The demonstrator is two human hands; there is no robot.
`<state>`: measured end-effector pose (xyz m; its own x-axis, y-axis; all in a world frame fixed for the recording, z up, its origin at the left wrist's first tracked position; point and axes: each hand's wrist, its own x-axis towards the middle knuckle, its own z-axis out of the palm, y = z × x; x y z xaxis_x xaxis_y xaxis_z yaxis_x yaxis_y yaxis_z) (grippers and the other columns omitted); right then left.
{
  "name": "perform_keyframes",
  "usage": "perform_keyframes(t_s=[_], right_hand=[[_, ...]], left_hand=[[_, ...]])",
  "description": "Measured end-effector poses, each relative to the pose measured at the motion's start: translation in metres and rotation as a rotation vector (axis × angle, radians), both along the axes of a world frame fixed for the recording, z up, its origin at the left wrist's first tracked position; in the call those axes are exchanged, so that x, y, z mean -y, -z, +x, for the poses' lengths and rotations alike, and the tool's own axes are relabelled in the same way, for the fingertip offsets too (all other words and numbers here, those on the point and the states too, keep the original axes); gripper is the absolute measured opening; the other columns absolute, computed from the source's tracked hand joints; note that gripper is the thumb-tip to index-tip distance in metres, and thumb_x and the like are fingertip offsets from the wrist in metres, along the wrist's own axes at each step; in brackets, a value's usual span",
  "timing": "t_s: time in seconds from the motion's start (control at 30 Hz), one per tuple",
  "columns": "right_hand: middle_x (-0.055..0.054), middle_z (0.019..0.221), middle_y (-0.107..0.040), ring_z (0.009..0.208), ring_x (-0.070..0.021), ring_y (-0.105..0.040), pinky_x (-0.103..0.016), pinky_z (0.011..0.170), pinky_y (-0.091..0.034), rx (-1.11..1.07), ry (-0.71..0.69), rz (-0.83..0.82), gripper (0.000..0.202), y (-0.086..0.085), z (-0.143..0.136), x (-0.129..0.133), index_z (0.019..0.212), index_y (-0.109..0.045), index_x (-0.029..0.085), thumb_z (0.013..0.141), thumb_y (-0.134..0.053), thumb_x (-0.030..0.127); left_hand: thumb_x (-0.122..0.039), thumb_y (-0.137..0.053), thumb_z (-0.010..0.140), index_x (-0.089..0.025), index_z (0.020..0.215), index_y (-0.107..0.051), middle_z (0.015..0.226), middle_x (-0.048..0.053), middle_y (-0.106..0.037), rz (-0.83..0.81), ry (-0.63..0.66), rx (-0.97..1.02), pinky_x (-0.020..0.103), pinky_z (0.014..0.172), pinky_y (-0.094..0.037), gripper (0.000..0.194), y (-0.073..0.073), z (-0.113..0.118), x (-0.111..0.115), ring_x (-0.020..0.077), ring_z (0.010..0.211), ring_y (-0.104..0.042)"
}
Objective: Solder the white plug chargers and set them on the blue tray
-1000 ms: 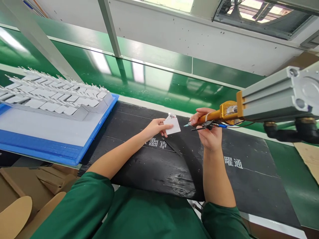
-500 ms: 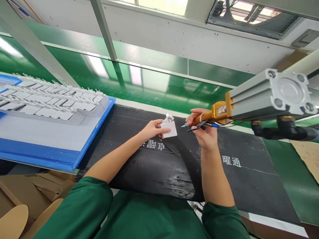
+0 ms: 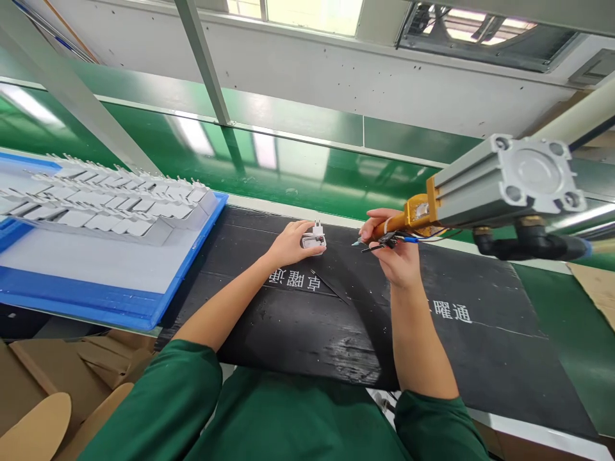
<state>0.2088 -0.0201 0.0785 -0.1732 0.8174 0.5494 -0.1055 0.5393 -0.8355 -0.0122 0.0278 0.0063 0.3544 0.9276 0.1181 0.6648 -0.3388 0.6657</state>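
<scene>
White plug housing (image 3: 314,243): over black mat (image 3: 288,323), interior exposed | left hand (image 3: 287,246): pinching its edges, probably to leave the opening unobstructed | right hand (image 3: 405,264): grasping orange tool (image 3: 396,224) at housing's 3 o'clock, tip toward 9, likely for control | blue tray (image 3: 96,294): 9 o'clock

Beyond the left hand (image 3: 292,245), we see a white wall (image 3: 288,73), a bright window (image 3: 314,13) and a shiny green table (image 3: 307,182).

brown cardboard pieces (image 3: 72,362) lie at lower left, a flat cardboard sheet (image 3: 596,288) at the right edge; a bright window (image 3: 314,14) tops the white wall (image 3: 288,61).
</scene>
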Motion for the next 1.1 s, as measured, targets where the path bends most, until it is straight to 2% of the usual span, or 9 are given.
perform_keyframes(t_s=[0.13, 0.23, 0.37, 0.43, 0.5, 0.67, 0.8, 0.9, 1.1], right_hand=[[0.000, 0.081, -0.059, 0.073, -0.0154, -0.052, -0.030, 0.064, -0.045, -0.025, -0.037, 0.007, 0.038, 0.000, 0.000, 0.001, 0.116, -0.063, 0.029, 0.079, -0.072, 0.033], [0.000, 0.083, -0.059, 0.074, -0.0154, -0.053, -0.030, 0.063, -0.046, -0.013, -0.062, 0.028, 0.039, 0.000, 0.000, 0.000, 0.118, -0.062, 0.031, 0.080, -0.070, 0.029], [-0.001, 0.083, -0.059, 0.074, -0.0161, -0.054, -0.030, 0.063, -0.047, 0.024, -0.052, 0.020, 0.037, 0.000, 0.001, 0.001, 0.118, -0.062, 0.032, 0.082, -0.069, 0.031], [-0.001, 0.084, -0.059, 0.074, -0.0163, -0.054, -0.031, 0.064, -0.048, 0.027, -0.051, 0.004, 0.036, -0.001, 0.001, 0.002, 0.117, -0.061, 0.032, 0.082, -0.069, 0.032], [-0.001, 0.084, -0.058, 0.074, -0.0165, -0.054, -0.031, 0.065, -0.048, 0.030, -0.050, -0.011, 0.036, -0.001, 0.000, 0.002, 0.117, -0.060, 0.031, 0.082, -0.069, 0.033], [-0.001, 0.086, -0.058, 0.075, -0.0153, -0.055, -0.031, 0.067, -0.049, 0.050, -0.049, -0.025, 0.036, -0.002, 0.001, 0.004, 0.118, -0.059, 0.030, 0.084, -0.068, 0.030], [-0.001, 0.087, -0.057, 0.077, -0.0149, -0.055, -0.031, 0.071, -0.050, 0.049, -0.067, -0.021, 0.035, -0.004, -0.001, 0.005, 0.119, -0.058, 0.029, 0.085, -0.067, 0.029], [0.000, 0.084, -0.055, 0.077, -0.0153, -0.054, -0.031, 0.070, -0.050, 0.040, -0.058, -0.018, 0.034, -0.006, -0.002, 0.005, 0.117, -0.059, 0.028, 0.084, -0.068, 0.033], [-0.001, 0.082, -0.053, 0.073, -0.0150, -0.052, -0.032, 0.067, -0.049, 0.046, -0.038, -0.029, 0.033, -0.010, -0.005, 0.006, 0.110, -0.058, 0.027, 0.082, -0.069, 0.041]], left_hand=[[-0.028, -0.056, 0.087, -0.018, 0.141, -0.044, 0.122, 0.009, -0.067, -0.089, 0.058, 0.232, 0.029, 0.094, -0.049, 0.057, 0.006, 0.015, -0.007, 0.0176, 0.104, -0.066], [-0.015, -0.048, 0.084, -0.016, 0.141, -0.042, 0.110, 0.007, -0.071, -0.041, 0.099, 0.182, 0.031, 0.094, -0.047, 0.058, 0.005, 0.018, -0.008, 0.0176, 0.098, -0.065], [-0.020, -0.044, 0.088, -0.016, 0.150, -0.034, 0.122, 0.009, -0.066, 0.063, 0.205, -0.043, 0.044, 0.105, -0.037, 0.063, -0.004, 0.009, -0.003, 0.0253, 0.117, -0.053], [-0.026, -0.038, 0.094, -0.018, 0.153, -0.027, 0.129, 0.009, -0.063, 0.053, 0.245, -0.104, 0.046, 0.105, -0.036, 0.061, -0.008, 0.004, 0.000, 0.0259, 0.121, -0.049], [-0.030, -0.034, 0.098, -0.018, 0.152, -0.030, 0.131, 0.009, -0.062, 0.074, 0.256, -0.127, 0.045, 0.105, -0.037, 0.056, -0.008, 0.002, 0.003, 0.0253, 0.122, -0.048], [-0.037, -0.047, 0.095, -0.017, 0.128, -0.057, 0.117, 0.010, -0.068, 0.155, 0.176, -0.088, 0.036, 0.095, -0.046, 0.040, 0.001, 0.007, 0.005, 0.0233, 0.107, -0.057], [-0.039, -0.057, 0.092, -0.019, 0.113, -0.061, 0.099, 0.006, -0.070, 0.125, 0.061, -0.046, 0.029, 0.082, -0.049, 0.030, 0.006, 0.012, 0.005, 0.0197, 0.089, -0.063], [-0.039, -0.056, 0.093, -0.021, 0.116, -0.058, 0.098, 0.004, -0.071, 0.087, 0.024, -0.060, 0.027, 0.076, -0.048, 0.030, 0.008, 0.014, 0.006, 0.0182, 0.083, -0.065], [-0.039, -0.062, 0.089, -0.020, 0.132, -0.049, 0.113, 0.013, -0.068, 0.124, -0.033, -0.356, 0.033, 0.080, -0.049, 0.049, 0.008, 0.018, 0.012, 0.0286, 0.105, -0.064]])
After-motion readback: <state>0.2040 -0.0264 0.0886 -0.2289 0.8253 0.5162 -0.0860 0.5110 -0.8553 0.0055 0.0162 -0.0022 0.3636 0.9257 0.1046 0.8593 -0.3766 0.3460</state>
